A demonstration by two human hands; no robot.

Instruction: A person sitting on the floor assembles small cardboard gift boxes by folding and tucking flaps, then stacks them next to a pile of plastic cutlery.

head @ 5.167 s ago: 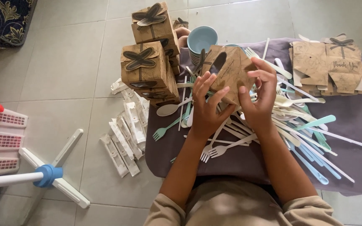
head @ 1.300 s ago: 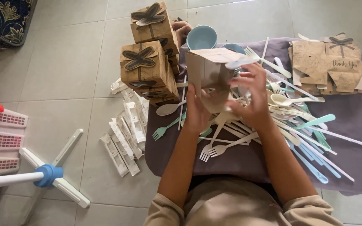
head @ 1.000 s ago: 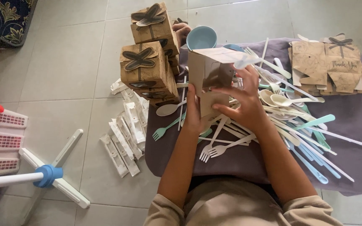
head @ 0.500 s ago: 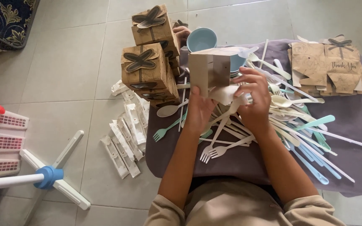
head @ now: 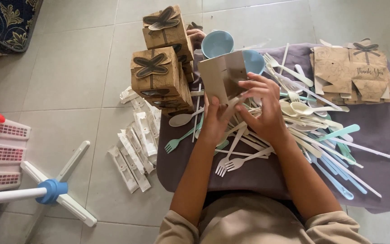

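Both hands hold the half-folded kraft box [head: 224, 74] up: left hand [head: 215, 119] braces its base, right hand [head: 262, 106] fingers pinch its side flap, keeping it open above the cutlery pile [head: 303, 122].

Pale grey floor tiles [head: 68, 68] in soft daylight. A dark patterned cushion [head: 5, 20] sits top left; a white stand with blue hub [head: 53, 190] lies lower left.

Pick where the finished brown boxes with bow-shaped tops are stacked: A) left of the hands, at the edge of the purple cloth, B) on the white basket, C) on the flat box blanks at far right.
A: the finished boxes stand stacked left of both hands, at the purple cloth edge.
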